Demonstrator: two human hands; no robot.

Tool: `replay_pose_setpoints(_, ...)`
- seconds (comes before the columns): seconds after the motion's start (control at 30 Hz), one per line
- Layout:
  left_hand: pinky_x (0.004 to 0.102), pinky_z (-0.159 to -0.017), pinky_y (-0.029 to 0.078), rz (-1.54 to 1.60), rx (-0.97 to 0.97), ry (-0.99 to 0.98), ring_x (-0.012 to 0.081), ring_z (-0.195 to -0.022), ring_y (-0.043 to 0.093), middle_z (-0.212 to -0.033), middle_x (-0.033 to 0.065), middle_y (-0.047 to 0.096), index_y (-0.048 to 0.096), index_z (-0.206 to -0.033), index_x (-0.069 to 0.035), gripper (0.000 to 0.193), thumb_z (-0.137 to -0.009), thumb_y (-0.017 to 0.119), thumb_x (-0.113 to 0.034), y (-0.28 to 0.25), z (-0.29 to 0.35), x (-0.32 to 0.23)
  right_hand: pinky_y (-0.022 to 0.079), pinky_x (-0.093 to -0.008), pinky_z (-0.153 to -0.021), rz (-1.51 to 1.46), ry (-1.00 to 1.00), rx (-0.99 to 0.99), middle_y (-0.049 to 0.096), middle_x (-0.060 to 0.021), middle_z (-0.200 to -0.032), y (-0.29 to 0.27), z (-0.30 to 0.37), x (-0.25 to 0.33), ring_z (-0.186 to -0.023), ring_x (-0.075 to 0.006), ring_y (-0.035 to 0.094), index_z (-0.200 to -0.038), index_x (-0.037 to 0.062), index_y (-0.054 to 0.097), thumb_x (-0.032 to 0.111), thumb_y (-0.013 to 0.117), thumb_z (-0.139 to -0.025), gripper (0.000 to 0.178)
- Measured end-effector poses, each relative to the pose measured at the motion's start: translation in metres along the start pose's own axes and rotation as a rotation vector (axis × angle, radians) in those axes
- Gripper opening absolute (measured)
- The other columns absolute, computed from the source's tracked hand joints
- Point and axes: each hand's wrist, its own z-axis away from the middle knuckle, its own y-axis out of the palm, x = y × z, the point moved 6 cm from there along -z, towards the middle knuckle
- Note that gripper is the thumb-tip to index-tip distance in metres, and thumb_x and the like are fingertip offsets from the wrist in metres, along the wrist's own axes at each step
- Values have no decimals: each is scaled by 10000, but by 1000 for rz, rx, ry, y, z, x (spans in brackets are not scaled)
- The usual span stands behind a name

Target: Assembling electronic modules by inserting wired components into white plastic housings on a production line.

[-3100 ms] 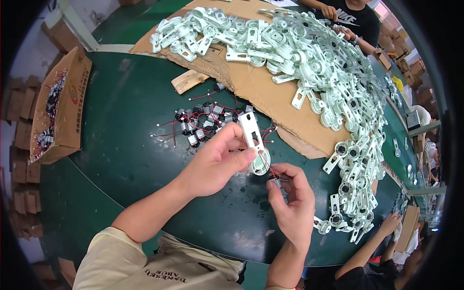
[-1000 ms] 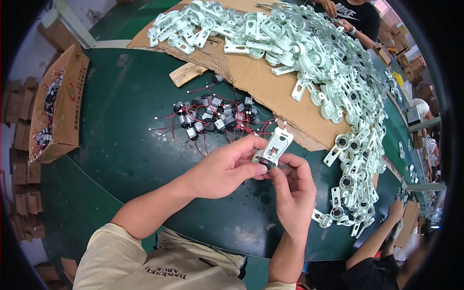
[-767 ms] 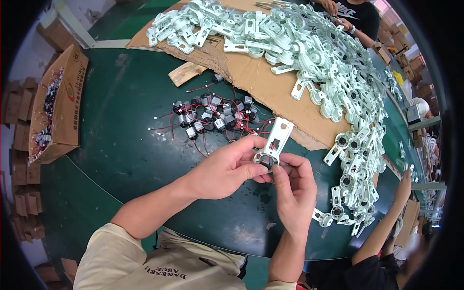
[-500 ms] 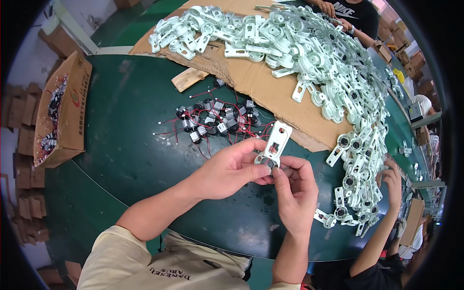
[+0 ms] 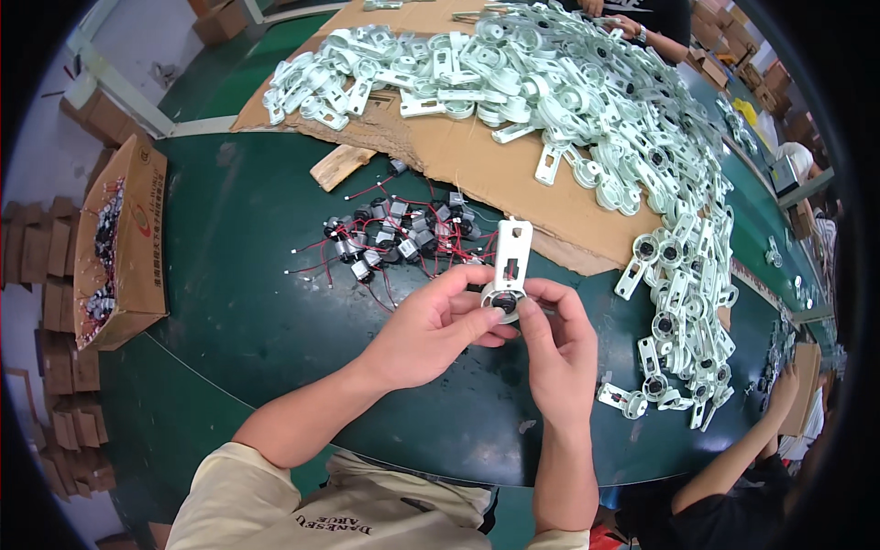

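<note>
Between my two hands, upright above the green table, is a pale plastic housing point(image 5: 513, 252) with a slotted handle and a round ring at its lower end. A dark round part sits inside that ring. My left hand point(image 5: 435, 321) grips the ring from the left, thumb at its lower edge. My right hand point(image 5: 555, 348) closes on the ring's right side, with thumb and fingers pressed to it. Beyond my hands lies a heap of small grey and black motors point(image 5: 399, 234) with red wires.
A large pile of pale housings point(image 5: 541, 92) covers a cardboard sheet point(image 5: 449, 151) and runs down the right side. A wood block point(image 5: 341, 167) lies by the cardboard. At left stands a carton point(image 5: 137, 238) of motors. Co-workers' hands point(image 5: 627, 26) and an arm point(image 5: 742, 449) show at far right and lower right.
The housing has turned more upright, and the dark part now shows in its ring. Both hands stay on it. The co-worker's arm at right has moved away from the pile, farther right and lower.
</note>
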Motion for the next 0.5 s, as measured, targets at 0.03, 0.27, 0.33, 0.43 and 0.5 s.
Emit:
replay_pose_setpoints(0.03, 372, -919, 571, 0, 6, -4, 229, -1114, 642, -1248, 158, 614, 405, -1383, -14, 385, -1015, 518, -30, 2, 0, 1, 504, -238, -743, 0, 1, -7, 627, -53, -991, 1, 0, 0, -822, -96, 586, -1125, -9, 594, 68, 622, -967, 178)
replay_pose_setpoints(0.27, 312, -881, 572, -148, -68, 125, 146, -1059, 645, -1203, 108, 647, 444, -1349, -8, 352, -1004, 513, -2, 9, 5, 4, 493, -260, -803, -253, 119, 22, 592, -61, -1065, 6, 3, -10, -905, -103, 568, -1168, 16, 525, 52, 602, -968, 217)
replay_pose_setpoints(0.33, 308, -877, 574, -154, -77, 145, 139, -1061, 641, -1203, 107, 649, 452, -1342, -5, 345, -1002, 514, 4, 9, 5, 3, 508, -266, -811, -212, 144, -4, 579, -64, -1066, 4, 2, -14, -917, -103, 570, -1157, 18, 510, 37, 594, -961, 214)
replay_pose_setpoints(0.43, 305, -869, 575, -127, -83, 113, 136, -1058, 641, -1198, 99, 649, 461, -1335, -4, 339, -1001, 515, 10, 7, 4, 3, 513, -268, -802, -221, 147, 19, 571, -63, -1062, 8, 2, -9, -925, -106, 568, -1138, 19, 501, 36, 585, -957, 200)
replay_pose_setpoints(0.5, 302, -855, 578, -129, -92, 132, 136, -1040, 646, -1186, 94, 653, 463, -1339, -7, 346, -998, 520, 12, 7, 4, 3, 510, -265, -795, -224, 140, 11, 570, -61, -1057, 11, 3, -8, -928, -107, 565, -1134, 20, 500, 36, 584, -956, 197)
